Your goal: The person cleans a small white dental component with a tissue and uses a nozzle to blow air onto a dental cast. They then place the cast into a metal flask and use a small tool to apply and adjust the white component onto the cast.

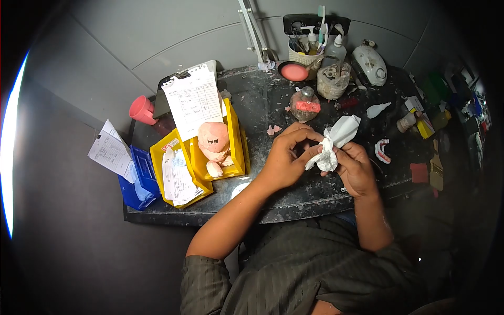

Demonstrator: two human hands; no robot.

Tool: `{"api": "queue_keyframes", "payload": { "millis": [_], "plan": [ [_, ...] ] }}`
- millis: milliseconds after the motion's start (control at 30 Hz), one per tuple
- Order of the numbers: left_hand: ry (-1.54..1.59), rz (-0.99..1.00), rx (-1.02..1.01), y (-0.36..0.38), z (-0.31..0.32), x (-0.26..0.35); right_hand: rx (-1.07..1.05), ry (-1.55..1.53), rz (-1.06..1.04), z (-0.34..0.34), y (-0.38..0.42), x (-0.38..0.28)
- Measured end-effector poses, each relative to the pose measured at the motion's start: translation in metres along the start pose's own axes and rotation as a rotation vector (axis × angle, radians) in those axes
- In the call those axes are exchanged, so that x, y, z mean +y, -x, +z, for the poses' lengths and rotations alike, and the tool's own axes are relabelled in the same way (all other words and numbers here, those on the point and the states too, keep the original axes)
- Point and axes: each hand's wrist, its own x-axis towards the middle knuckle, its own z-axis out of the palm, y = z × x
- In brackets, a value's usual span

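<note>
A crumpled white tissue (342, 132) is held between my two hands over the black table, bunched in its middle with one end fanning up to the right. My left hand (286, 156) pinches its left side with curled fingers. On the other side, my right hand (358, 169) grips the lower bunched part. Whatever the folds may wrap is hidden. Right of my right hand lies a denture piece (383, 151) with pink gum and pale teeth. Just beyond my fingers stands a glass burner (305, 106) with a metal cap and a pink band.
Yellow bins (239, 142) at left hold pink plaster models (213, 140) and papers. A blue bin (140, 181) and a pink cup (142, 109) stand farther left. At the back are a basket of brushes (306, 56), a round pink dish (294, 72) and a white device (370, 65).
</note>
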Motion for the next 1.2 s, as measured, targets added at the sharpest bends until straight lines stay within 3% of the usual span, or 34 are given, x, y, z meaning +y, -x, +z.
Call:
{"api": "queue_keyframes", "payload": {
  "millis": [233, 333, 433, 700, 800, 833, 867, 967, 1200],
  "plan": [
    [0.013, -0.005, -0.015, 0.002, 0.001, 0.002, -0.03, -0.022, 0.026, -0.013, 0.001, 0.001],
    [-0.02, 0.083, -0.001, 0.002, 0.002, -0.003, 0.012, -0.016, 0.023, -0.015, 0.0, 0.003],
    [0.359, -0.296, 0.036, 0.002, 0.004, -0.005, 0.088, 0.042, -0.001, -0.016, -0.002, 0.006],
    [0.243, -0.334, -0.056, 0.003, 0.002, -0.01, 0.135, 0.138, 0.048, -0.009, -0.006, 0.002],
    [0.231, -0.295, 0.006, 0.004, 0.001, -0.012, 0.201, 0.114, 0.025, 0.001, -0.005, -0.001],
    [0.241, -0.371, 0.035, 0.002, 0.0, -0.005, 0.247, 0.098, -0.014, 0.003, -0.005, 0.0],
    [0.252, -0.445, 0.063, 0.001, -0.001, -0.002, 0.248, 0.102, -0.015, 0.003, -0.005, 0.002],
    [0.272, -0.421, 0.066, 0.001, -0.001, -0.006, 0.204, 0.211, -0.107, 0.006, -0.002, 0.006],
    [0.303, -0.452, 0.096, 0.0, -0.004, -0.013, 0.25, 0.268, -0.092, 0.006, -0.003, 0.001]
  ]
}}
